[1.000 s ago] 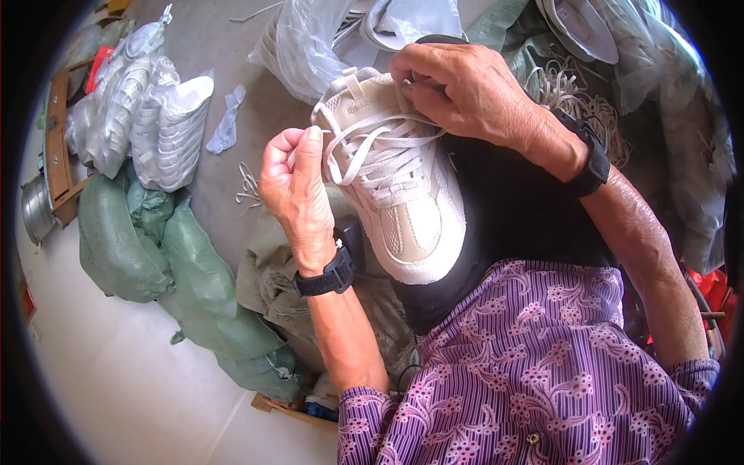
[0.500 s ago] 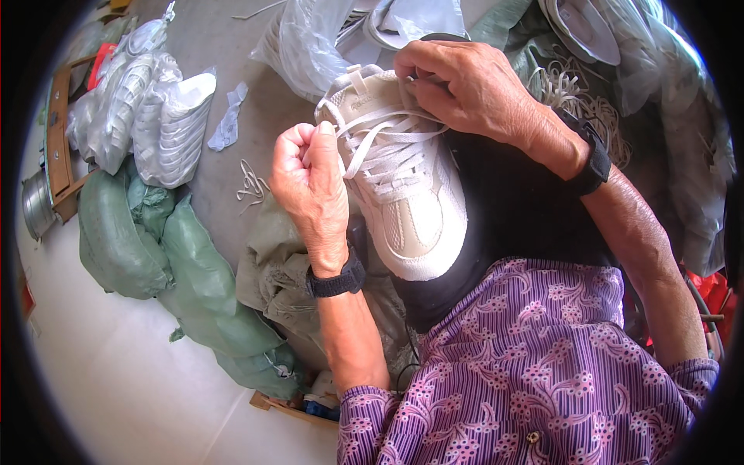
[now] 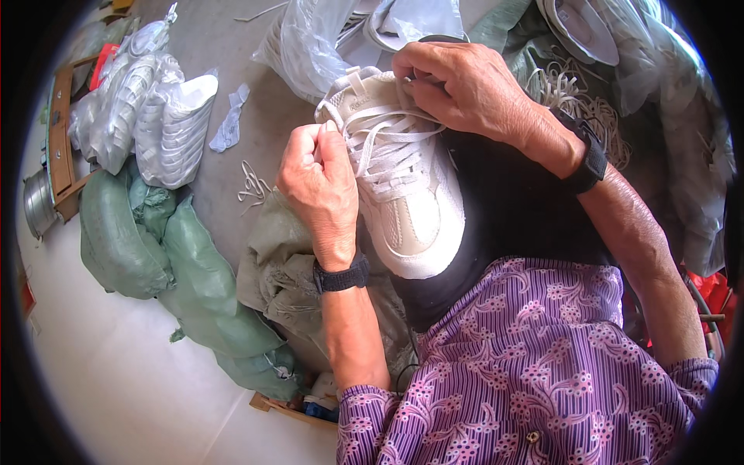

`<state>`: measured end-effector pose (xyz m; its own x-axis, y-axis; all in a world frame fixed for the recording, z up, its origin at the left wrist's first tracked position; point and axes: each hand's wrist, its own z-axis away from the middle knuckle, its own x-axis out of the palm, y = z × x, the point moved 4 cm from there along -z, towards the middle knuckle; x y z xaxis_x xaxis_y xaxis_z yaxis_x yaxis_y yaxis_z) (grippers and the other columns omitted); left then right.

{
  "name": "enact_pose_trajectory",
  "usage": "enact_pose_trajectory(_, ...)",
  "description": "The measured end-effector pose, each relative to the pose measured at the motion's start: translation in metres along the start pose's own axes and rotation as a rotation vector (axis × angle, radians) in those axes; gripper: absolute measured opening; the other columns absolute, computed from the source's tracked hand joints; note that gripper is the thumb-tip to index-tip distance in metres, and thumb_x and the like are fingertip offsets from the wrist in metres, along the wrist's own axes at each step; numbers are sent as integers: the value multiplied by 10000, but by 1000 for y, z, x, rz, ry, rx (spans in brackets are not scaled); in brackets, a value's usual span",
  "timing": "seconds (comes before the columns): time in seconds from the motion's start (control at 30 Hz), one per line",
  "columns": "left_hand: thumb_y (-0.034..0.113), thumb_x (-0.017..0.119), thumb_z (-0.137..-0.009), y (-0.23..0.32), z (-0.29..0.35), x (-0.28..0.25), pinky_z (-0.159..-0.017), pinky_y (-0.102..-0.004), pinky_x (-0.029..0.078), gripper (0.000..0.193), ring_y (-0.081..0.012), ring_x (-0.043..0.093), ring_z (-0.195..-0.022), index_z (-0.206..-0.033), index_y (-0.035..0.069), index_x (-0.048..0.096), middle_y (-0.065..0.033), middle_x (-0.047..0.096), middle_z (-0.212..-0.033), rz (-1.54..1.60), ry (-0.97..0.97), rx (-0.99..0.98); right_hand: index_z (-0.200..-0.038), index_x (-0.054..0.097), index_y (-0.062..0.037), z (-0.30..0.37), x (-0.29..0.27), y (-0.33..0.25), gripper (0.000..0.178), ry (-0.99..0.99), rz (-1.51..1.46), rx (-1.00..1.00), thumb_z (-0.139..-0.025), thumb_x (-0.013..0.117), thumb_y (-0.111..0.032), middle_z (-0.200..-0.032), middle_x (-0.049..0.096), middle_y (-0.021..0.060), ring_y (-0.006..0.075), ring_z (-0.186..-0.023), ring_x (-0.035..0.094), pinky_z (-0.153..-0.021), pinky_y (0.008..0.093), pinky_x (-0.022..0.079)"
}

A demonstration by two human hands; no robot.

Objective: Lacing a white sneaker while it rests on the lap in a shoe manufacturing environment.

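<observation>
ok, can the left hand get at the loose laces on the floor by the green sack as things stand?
Probably not right away: the left hand is closed on a lace of the white sneaker. The loose laces lie uncovered on the grey floor just beside it, so the path looks free once it lets go.

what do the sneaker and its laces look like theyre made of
White sneaker: smooth matte panels, probably synthetic leather, with a finely textured panel near the toe that looks like mesh. White laces: flat woven fabric tape, soft and limp where the left hand pulls one and the right hand grips near the tongue.

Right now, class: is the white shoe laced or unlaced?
Laced, untied: white laces cross the shoe; the left hand grips one, the right hand holds its collar.
</observation>
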<state>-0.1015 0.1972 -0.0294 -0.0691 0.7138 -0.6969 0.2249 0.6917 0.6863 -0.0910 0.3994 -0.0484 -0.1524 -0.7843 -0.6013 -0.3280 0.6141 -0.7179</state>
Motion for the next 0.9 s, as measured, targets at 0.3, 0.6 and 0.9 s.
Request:
enact_pose_trajectory(0.3,277,546,-947,-20,7,1,-554,-187,338,242,-34,402,-628,-870,49,573,66,406,-690,442,-96,-395,-900,590,-82,0,5,4,146,24,-19,-25,-763,565,-126,-743,630,117,328,-720,625,-635,420,490)
enact_pose_trajectory(0.6,252,536,-949,-23,9,3,-554,-208,324,215,-50,387,-605,-869,55,571,57,416,-667,598,-68,-457,-901,605,-35,-6,-9,0,159,-11,-113,-57,-768,596,-123,-822,621,135,327,-820,620,-703,396,499)
enact_pose_trajectory(0.9,270,559,-935,-28,10,6,-555,-196,344,216,-33,394,-617,-864,68,586,65,439,-684,628,-125,-446,-862,617,-22,-34,12,-20,91,-182,-20,-136,-798,596,-83,-855,590,130,323,-806,601,-724,378,492)
